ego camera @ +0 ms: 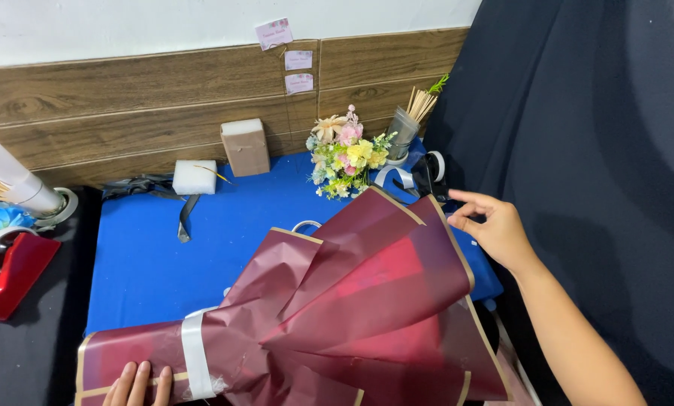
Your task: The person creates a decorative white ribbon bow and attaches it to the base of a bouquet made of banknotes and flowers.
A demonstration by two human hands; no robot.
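The maroon wrapping paper (337, 301) with gold edges lies fanned across the near part of the blue surface (149, 256), cinched at its left end by a white ribbon (195, 353). The left hand (137, 385) presses flat on that near-left end, fingers spread. The right hand (495, 225) hovers past the paper's far-right corner, fingers loosely open, gripping nothing. Farther off stand a small flower bunch (346, 156), a cup of sticks (406, 128), a white foam block (195, 177) and a brown box (245, 147). A red tape dispenser (10, 271) sits far left.
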